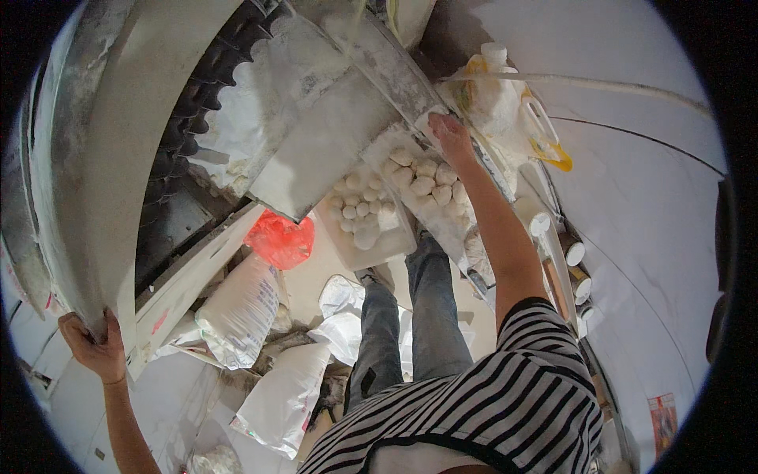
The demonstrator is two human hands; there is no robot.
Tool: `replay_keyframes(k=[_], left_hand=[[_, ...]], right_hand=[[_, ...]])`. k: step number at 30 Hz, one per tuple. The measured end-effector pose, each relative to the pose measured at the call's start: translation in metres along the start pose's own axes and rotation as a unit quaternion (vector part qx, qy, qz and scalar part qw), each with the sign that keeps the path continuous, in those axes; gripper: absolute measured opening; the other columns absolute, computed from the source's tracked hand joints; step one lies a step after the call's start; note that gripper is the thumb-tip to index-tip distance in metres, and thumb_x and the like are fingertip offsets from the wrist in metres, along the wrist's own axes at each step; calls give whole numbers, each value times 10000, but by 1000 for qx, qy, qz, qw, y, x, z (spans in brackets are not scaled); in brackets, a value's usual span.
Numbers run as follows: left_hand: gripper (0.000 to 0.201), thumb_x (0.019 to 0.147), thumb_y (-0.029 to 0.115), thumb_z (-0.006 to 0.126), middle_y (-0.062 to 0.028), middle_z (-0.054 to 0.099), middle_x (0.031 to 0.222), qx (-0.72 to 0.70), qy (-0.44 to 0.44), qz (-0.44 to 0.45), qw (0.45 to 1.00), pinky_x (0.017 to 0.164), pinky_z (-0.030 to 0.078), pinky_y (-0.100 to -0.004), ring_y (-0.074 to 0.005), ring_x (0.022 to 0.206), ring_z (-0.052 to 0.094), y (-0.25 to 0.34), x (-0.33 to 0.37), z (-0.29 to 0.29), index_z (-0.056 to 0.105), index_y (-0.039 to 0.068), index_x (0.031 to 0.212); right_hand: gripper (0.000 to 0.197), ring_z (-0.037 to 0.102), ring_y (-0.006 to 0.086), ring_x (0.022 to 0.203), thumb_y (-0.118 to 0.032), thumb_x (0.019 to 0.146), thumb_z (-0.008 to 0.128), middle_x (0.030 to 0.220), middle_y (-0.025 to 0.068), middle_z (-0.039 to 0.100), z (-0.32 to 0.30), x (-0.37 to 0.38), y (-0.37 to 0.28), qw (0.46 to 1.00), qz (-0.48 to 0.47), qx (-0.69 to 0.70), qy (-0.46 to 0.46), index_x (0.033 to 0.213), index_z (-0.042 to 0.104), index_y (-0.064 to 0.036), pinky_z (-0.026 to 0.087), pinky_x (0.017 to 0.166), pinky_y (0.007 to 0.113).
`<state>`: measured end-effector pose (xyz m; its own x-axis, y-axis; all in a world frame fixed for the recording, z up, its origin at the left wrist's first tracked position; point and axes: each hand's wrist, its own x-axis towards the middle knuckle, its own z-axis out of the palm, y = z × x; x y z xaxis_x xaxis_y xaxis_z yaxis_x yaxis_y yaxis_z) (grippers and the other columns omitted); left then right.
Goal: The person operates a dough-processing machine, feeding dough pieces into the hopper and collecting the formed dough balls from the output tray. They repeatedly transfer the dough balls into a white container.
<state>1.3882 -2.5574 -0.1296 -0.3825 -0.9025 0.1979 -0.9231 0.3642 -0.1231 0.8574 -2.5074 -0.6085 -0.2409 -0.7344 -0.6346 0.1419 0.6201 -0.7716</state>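
Note:
My left hand (96, 347) is closed on the lower edge of a large, pale, curved panel (150, 103). The panel fills the left side, beside a black ridged roller (185, 118). Over at the upper right, my right hand (450, 136) has its fingers curled at the edge of a flour-dusted metal rail (387, 75); its fingertips are partly hidden. A flat, floury metal plate (316, 142) slopes down between the two hands. Under my right forearm, whitish dough lumps (425, 182) lie on a floury surface.
A white tub (351, 253) holding dough balls stands ahead of my feet. A red plastic bag (280, 238) and several white sacks (241, 312) lie at the lower left. A jug (497, 95) stands at the upper right, with jars (572, 249) along the tiled wall.

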Motion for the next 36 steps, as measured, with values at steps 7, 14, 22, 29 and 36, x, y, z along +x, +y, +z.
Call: replay_keyframes(k=[7,14,22,29,36], left_hand=[[402,787,163,740,-67,345,800,17,-25,-11,999,717,347,-325,-240,762,396,0,0,-3,349,72,791],[388,798,179,734,-64,340,801,20,-25,37,999,709,339,-332,-236,762,393,-2,2,-2,362,69,805],[379,814,236,719,-67,349,807,34,-27,22,999,689,340,-345,-235,758,396,-5,-1,-4,385,58,812],[365,795,190,730,-71,360,803,30,-31,-7,999,692,342,-344,-239,759,404,-4,-1,-4,392,53,808],[375,781,165,731,-71,355,811,13,-27,8,1000,718,348,-339,-242,775,406,-2,1,-3,372,58,801]], right_hand=[[431,594,237,1057,-367,953,580,1101,103,625,35,90,19,941,119,311,52,1211,564,-21,508,910,363],[281,609,258,947,-332,977,540,1009,112,618,33,72,1,840,115,528,-53,1033,569,-58,542,826,413],[274,619,217,777,-300,994,511,800,64,605,31,64,-2,886,101,451,-29,886,583,-58,560,719,373],[184,629,230,832,-178,966,543,944,81,628,26,68,16,921,64,380,-48,1099,571,-54,551,733,355],[375,625,240,894,-227,964,533,1050,122,614,35,47,17,901,47,396,-170,1281,460,-42,539,768,352]])
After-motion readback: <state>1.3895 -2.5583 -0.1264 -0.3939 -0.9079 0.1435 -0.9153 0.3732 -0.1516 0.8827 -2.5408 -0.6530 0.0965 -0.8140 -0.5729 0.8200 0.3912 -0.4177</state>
